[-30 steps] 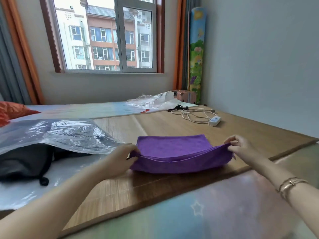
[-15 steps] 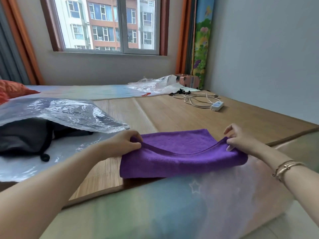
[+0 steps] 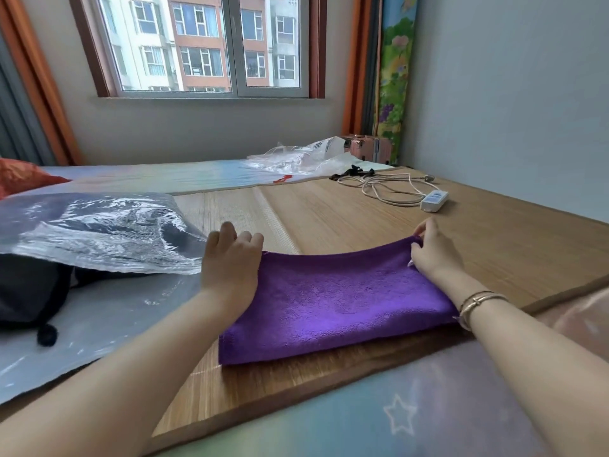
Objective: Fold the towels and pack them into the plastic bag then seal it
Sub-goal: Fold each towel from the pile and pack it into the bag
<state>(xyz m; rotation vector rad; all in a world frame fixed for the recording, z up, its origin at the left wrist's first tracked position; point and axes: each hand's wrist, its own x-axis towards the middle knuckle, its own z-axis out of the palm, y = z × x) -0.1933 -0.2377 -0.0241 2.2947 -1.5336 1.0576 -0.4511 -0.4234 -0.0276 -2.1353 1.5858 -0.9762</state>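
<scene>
The folded purple towel is laid on the bamboo mat, right of the plastic bag; its far corners are pinched by the left hand and right hand

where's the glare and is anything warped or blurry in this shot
Head view: daylight from the window puts white glare on the crinkled plastic bag; wide-angle distortion bows the mat edges and stretches the forearms near the frame's bottom; the purple towel is evenly lit, slightly soft.
</scene>
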